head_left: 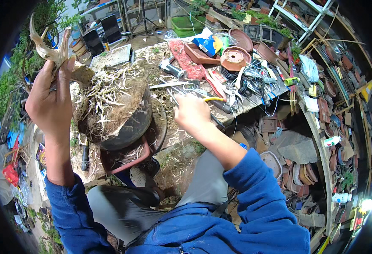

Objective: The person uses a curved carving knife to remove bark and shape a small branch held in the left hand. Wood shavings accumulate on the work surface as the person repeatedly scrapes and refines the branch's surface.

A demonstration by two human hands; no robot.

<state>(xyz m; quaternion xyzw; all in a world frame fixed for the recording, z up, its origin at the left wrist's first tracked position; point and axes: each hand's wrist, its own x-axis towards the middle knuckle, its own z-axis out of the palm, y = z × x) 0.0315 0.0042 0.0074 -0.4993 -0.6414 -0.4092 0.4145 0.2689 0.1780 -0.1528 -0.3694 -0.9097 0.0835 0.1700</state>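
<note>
While my left hand grips the pale forked branch, which rises above its fingers left of the dark pot, my right hand curls among the tools, though whether it grips one I cannot tell.

A pale, forked branch is held prongs-up; the dark, round pot beside it is strewn with pale shavings; rightward, a yellow-handled tool is partly hidden.

No text legible; marks on white bottle, blue-yellow packet too small.
</note>
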